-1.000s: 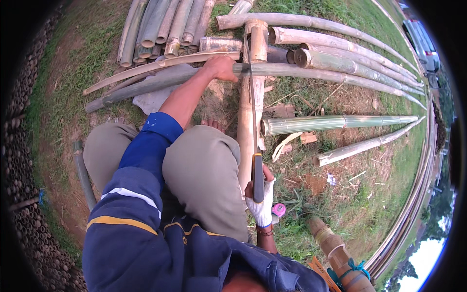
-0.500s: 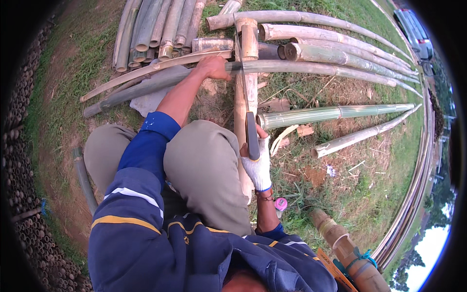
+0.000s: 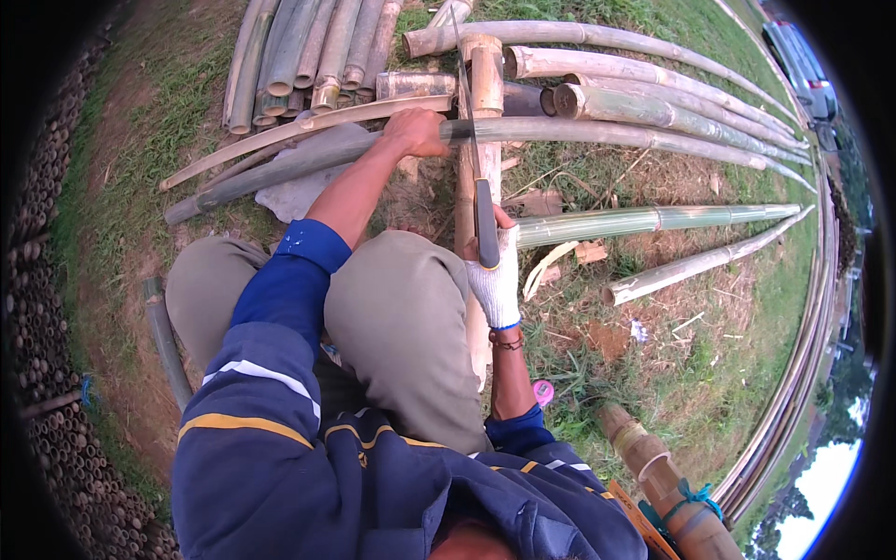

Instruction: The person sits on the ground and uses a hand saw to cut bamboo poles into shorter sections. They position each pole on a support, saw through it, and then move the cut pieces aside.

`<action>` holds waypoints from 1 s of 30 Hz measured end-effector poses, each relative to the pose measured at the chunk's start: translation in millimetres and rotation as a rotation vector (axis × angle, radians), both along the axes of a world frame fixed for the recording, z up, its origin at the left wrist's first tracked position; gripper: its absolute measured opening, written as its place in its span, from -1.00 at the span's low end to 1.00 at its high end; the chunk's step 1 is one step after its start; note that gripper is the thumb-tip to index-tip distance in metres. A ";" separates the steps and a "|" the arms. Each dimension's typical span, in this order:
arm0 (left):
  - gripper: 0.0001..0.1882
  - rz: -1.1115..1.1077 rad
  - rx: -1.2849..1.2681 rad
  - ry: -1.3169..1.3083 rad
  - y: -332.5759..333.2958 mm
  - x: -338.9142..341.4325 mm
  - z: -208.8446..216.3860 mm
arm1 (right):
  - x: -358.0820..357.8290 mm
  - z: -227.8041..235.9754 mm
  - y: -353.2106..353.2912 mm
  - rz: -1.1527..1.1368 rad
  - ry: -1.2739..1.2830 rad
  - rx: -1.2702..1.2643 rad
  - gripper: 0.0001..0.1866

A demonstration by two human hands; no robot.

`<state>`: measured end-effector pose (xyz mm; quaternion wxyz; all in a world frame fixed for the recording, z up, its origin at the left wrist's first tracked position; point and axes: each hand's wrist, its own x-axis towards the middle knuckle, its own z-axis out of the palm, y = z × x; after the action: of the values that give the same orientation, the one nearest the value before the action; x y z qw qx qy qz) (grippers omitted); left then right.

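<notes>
A long bamboo pole (image 3: 289,170) lies crosswise over a thick bamboo support (image 3: 486,79) in front of me. My left hand (image 3: 413,135) is bare and wraps around this pole, just left of the support. In a white knitted glove, my right hand (image 3: 495,280) grips the dark handle of a hand saw (image 3: 485,219). The saw's thin blade points away from me and crosses the pole at the support, a little right of my left hand. How deep the blade sits in the bamboo I cannot tell.
Cut bamboo poles (image 3: 313,51) are stacked at the far left, and more long poles (image 3: 644,107) lie at the far right. A flat grey stone (image 3: 303,196) is under the pole's left part. A pink tape measure (image 3: 542,392) lies on the grass near my right wrist.
My right hand has pushed the saw forward, away from me, so the handle is nearer the pole. My left hand keeps its hold on the pole. The whole view has shifted slightly.
</notes>
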<state>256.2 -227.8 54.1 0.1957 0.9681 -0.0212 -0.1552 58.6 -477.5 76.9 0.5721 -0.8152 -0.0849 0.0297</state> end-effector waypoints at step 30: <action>-0.17 -0.012 0.020 0.036 -0.5 10.8 2.1 | -38.3 -16.0 -16.8 -0.015 -0.024 0.010 -0.16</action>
<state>266.9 -228.3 56.2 0.1856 0.9669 -0.0218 -0.1738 20.3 -494.3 60.9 0.5755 -0.8132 -0.0857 0.0148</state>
